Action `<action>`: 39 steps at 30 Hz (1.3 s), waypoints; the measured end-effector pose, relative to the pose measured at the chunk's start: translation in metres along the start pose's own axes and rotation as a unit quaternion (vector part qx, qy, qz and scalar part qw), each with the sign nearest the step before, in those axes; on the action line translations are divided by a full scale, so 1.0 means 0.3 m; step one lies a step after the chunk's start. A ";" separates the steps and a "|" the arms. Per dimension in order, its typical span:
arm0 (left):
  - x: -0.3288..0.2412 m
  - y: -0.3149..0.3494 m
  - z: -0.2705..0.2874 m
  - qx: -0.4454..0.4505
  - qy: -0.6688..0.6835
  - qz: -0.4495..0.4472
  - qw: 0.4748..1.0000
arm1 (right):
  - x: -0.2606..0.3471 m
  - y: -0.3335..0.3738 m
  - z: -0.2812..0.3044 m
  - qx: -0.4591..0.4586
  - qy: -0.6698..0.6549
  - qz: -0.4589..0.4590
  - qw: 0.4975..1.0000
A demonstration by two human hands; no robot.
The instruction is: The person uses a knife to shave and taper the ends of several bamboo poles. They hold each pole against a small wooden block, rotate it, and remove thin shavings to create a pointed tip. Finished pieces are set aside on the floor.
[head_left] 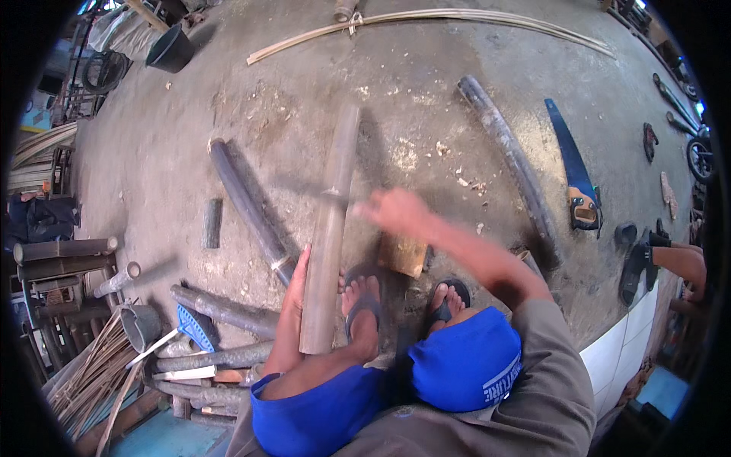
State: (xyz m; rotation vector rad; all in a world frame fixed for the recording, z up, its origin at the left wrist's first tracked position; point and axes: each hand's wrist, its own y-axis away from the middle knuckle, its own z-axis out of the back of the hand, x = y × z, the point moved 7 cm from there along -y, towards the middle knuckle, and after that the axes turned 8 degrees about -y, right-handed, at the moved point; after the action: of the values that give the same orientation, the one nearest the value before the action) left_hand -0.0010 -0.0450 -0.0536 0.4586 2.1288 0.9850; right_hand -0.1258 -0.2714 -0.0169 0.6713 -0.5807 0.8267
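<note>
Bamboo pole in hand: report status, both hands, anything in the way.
Left hand on bamboo pole, lower half. Right hand motion-blurred, with dark blade across pole. Possible obstacle: wooden block, close below right hand in view.

Reaches with the right forearm (491, 257) from a bent elbow at lower right up toward the middle of the frame, with the right hand (396, 213) curled into a blurred fist just right of centre. Holds the left forearm (285, 343) steeply upright at lower centre-left, with the left hand (298, 280) cupped and partly hidden, fingers pointing upward.
</note>
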 end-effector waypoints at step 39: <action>-0.132 0.057 -0.039 -0.073 0.040 -0.192 0.978 | -0.284 0.096 0.090 -0.097 -0.221 -0.201 0.949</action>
State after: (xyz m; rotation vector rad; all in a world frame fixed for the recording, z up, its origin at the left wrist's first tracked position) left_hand 0.0169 -0.0627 -0.0166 -0.0667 2.0901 0.9368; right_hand -0.2014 -0.3166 -0.0495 0.7647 -0.8818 0.2286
